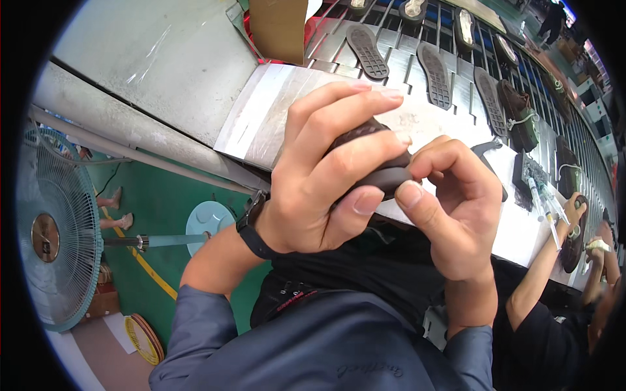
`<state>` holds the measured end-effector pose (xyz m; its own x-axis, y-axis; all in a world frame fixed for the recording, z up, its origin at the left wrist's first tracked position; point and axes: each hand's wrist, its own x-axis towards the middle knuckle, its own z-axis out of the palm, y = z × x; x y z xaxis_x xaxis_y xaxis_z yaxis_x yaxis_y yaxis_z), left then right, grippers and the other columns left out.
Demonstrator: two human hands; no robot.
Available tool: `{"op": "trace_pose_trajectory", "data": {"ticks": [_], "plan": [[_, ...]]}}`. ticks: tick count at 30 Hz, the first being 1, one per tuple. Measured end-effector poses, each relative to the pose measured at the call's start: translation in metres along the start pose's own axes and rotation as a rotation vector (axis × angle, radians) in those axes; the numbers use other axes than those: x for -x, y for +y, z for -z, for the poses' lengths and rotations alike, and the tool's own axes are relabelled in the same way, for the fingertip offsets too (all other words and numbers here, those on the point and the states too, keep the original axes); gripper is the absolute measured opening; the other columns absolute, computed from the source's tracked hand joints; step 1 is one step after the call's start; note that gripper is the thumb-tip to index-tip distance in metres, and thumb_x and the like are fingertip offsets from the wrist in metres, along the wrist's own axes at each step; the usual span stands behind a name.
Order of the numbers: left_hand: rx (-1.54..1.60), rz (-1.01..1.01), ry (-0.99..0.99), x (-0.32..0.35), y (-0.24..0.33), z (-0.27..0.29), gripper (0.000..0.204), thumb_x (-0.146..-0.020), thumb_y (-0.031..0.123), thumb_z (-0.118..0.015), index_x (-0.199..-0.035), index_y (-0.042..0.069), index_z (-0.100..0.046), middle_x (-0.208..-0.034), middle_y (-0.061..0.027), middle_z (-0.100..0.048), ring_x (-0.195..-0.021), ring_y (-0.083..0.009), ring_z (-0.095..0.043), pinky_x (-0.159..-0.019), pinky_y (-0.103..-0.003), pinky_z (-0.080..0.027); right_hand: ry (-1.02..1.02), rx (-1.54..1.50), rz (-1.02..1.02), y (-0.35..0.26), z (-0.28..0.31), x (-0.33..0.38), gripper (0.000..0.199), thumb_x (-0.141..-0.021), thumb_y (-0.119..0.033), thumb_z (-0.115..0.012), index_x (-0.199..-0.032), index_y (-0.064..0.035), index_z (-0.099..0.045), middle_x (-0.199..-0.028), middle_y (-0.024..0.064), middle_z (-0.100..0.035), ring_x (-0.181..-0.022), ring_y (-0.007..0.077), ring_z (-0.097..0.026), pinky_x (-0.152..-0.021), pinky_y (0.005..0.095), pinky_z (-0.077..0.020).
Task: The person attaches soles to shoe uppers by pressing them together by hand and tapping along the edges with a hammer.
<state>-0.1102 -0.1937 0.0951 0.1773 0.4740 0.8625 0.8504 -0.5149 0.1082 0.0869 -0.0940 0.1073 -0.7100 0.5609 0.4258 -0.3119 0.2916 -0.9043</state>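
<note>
A: Both hands, seen from above. What does each grip hold?

B: The left hand (pixel 313 189) wraps a dark brown shoe (pixel 375 163), fingers curled over its woven upper, thumb pressed against the sole edge. The right hand (pixel 456 202) pinches the same shoe from the other side, thumb tip on the dark sole rim, fingers bent over the top.

A: Where does the shoe lie?

B: Between the two grips, lifted clear of the desk (pixel 274 111), in front of the chest.

A: How would it handle?

B: Judged light, with a soft, flexible upper and a firmer rubbery sole; the sole rim appears the surest place to take hold, since the upper would give under pressure.

A: What lies beyond the grips?

B: Past the fingertips, a slatted conveyor (pixel 398 58) carries loose soles (pixel 367 51). To the right of the right grip, another person's hand (pixel 575 210) works on a shoe. Left of the left grip, below, stands a floor fan (pixel 55 228)
</note>
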Motion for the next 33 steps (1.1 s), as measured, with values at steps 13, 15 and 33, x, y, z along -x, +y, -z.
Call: {"op": "trace_pose_trajectory", "data": {"ticks": [13,15,33], "plan": [[-0.029,0.249,0.114,0.045,0.03,0.019,0.032,-0.098,0.024,-0.053,-0.118,0.0,-0.062,-0.119,-0.0193,-0.069,-0.112,-0.0347,-0.06,-0.105,-0.05,-0.047,-0.155,0.269,-0.07,-0.005,-0.03,-0.006,0.024,-0.08,-0.009,-0.085,-0.089,-0.0005,-0.065,-0.082,0.0039,-0.065,-0.08,0.0114,-0.061,-0.076,0.0262,-0.0478],[-0.054,0.285,0.164,0.083,0.03,0.009,0.036,-0.102,0.028,-0.05,-0.121,0.0,-0.061,-0.124,-0.0214,-0.067,-0.114,-0.0351,-0.06,-0.105,-0.05,-0.047,-0.154,0.448,0.094,0.015,-0.043,-0.004,0.031,-0.076,-0.014,-0.09,-0.091,-0.0031,-0.066,-0.084,0.007,-0.065,-0.08,0.021,-0.063,-0.076,0.0326,-0.0497],[0.357,0.705,0.112,0.146,0.034,-0.054,0.043,-0.103,0.027,-0.07,-0.138,0.003,-0.068,-0.146,-0.0176,-0.064,-0.146,-0.0399,-0.05,-0.12,-0.047,-0.041,-0.39,1.125,0.192,0.063,0.004,0.008,0.042,-0.071,-0.014,-0.091,-0.094,-0.008,-0.056,-0.135,0.0114,-0.068,-0.137,0.0373,-0.057,-0.122,0.0629,-0.0287]]}}
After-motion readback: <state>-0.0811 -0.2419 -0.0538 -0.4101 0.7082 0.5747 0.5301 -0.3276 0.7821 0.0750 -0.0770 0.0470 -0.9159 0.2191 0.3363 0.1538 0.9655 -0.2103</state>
